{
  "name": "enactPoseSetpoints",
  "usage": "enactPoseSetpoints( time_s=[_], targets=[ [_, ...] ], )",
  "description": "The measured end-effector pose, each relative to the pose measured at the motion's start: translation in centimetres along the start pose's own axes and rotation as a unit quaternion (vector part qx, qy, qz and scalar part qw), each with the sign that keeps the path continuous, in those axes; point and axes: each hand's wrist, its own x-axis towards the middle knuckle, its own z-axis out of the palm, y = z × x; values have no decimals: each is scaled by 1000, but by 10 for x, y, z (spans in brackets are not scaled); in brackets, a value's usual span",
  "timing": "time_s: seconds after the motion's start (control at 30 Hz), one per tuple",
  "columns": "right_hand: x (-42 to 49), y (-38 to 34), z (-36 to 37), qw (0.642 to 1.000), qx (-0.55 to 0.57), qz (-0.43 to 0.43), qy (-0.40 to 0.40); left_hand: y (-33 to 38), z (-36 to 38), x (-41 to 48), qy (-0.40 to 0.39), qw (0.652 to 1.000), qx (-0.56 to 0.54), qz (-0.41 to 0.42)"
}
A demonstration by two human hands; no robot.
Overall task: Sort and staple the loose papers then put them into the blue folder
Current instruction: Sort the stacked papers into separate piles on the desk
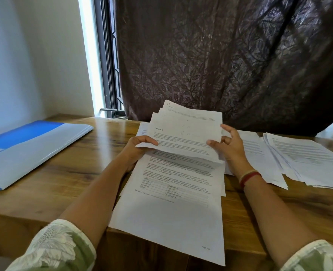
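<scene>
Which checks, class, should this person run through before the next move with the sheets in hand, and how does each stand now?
1. Left hand grips the fanned sheets: ok.
2. Right hand has hold of a sheet: cannot tell; a fingertip touches their right edge.
3. Front pile lies fully on the table: not ok; its top sheet overhangs the near edge.
4. Blue folder at hand on the left: ok; it lies closed.
5. Stapler in view: not ok; none shows.
6. Piles on the right squared up: not ok; they lie fanned out.
</scene>
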Motion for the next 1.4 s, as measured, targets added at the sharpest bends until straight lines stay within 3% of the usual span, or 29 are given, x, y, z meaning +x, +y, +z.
enactPoseSetpoints(
  time_s=[0.37, 0.53, 0.67, 0.8, 0.97, 1.03, 1.13, 1.23, 1.3, 1.4],
  targets=[
    [-4, 5, 5, 971, -160, -160, 77, -5, 2, 1, 16, 997, 55, 52],
    [-12, 1, 11, 974, -114, -176, 84, -6, 4, 3, 17, 998, 39, 45],
    [-13, -16, 10, 995, 53, -79, -29, -8, 1, 4, 10, 999, 4, 36],
    [-17, -23, -1, 980, 83, 31, -179, -9, -3, 8, 39, 999, -6, 36],
    [-20, -25, -3, 958, 39, 30, -283, -9, -2, 5, 36, 998, 5, 52],
    [-21, -28, -1, 960, 77, 37, -267, -9, -3, 5, 32, 997, 16, 74],
    [-17, -28, 2, 985, 108, 32, -134, -11, -7, 9, 11, 998, -42, 49],
    [-4, -16, -1, 999, -8, -24, 18, -11, -10, 13, -13, 996, -84, 14],
    [4, -6, -2, 995, -75, -54, 24, -10, -10, 13, -25, 996, -88, 0],
    [4, -3, 0, 995, -79, -57, 26, -10, -11, 13, -31, 995, -92, 3]
  ],
)
